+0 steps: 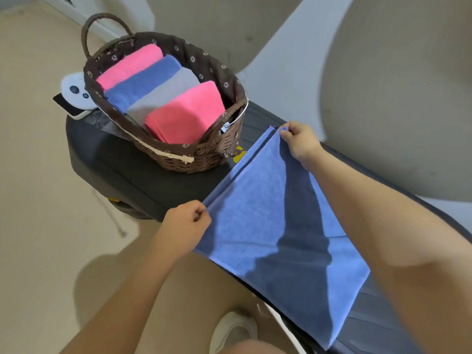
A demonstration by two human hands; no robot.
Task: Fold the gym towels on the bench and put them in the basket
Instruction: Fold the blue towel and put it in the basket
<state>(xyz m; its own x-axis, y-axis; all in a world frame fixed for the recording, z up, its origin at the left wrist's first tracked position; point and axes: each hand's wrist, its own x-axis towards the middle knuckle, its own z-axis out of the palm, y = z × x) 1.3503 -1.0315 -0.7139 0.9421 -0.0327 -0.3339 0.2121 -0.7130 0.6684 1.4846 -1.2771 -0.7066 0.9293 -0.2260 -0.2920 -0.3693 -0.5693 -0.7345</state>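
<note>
A blue towel (258,213) lies folded over on the black bench (143,175), its top layer nearly meeting the far edge. My left hand (185,226) pinches the near-left corner of the top layer. My right hand (298,141) pinches the far corner beside the basket. The brown wicker basket (204,157) stands at the bench's far end. It holds several folded towels side by side: a pink one (130,65), a blue one (143,83), a grey one (163,95) and a coral-pink one (186,113).
A white controller (74,92) and a phone (67,107) lie on the bench end behind the basket. Beige floor spreads to the left. A white shoe (235,330) shows at the bottom. A pale wall rises at the right.
</note>
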